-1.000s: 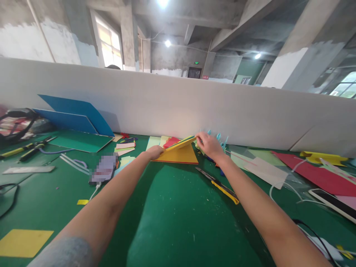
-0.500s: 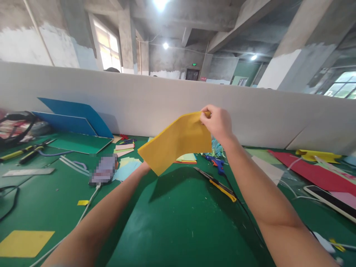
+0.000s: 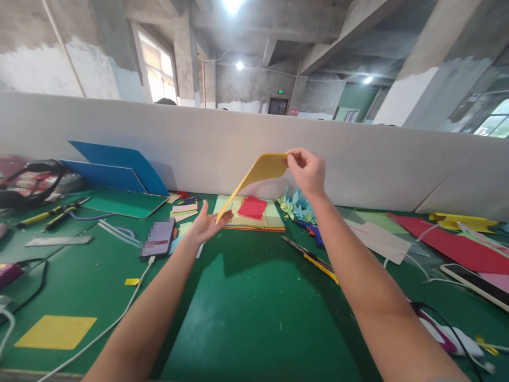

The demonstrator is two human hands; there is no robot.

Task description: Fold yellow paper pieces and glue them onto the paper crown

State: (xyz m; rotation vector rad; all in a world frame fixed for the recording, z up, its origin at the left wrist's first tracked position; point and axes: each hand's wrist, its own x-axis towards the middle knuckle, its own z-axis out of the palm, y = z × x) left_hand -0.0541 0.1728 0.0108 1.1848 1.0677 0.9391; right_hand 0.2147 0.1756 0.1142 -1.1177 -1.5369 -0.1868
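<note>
My right hand point(image 3: 307, 168) pinches the top corner of a yellow foam sheet point(image 3: 254, 178) and holds it in the air above the green table point(image 3: 258, 318). The sheet hangs down to the left, seen nearly edge-on. My left hand point(image 3: 207, 225) is open, palm up, with its fingertips at the sheet's lower corner. Behind both hands lies a stack of coloured sheets point(image 3: 270, 218) with a small red piece point(image 3: 252, 207) on top.
A yellow-handled utility knife point(image 3: 314, 260) lies right of the stack, by paper flowers point(image 3: 296, 206). A phone point(image 3: 158, 237) with a white cable lies to the left. Blue boards point(image 3: 115, 167) lean on the white partition. Red and pale sheets lie far right, a yellow square point(image 3: 55, 332) near left.
My right hand pulled the yellow sheet off the stack and lifted it. The sheet has since turned nearly edge-on, and my left hand opened under its lower corner.
</note>
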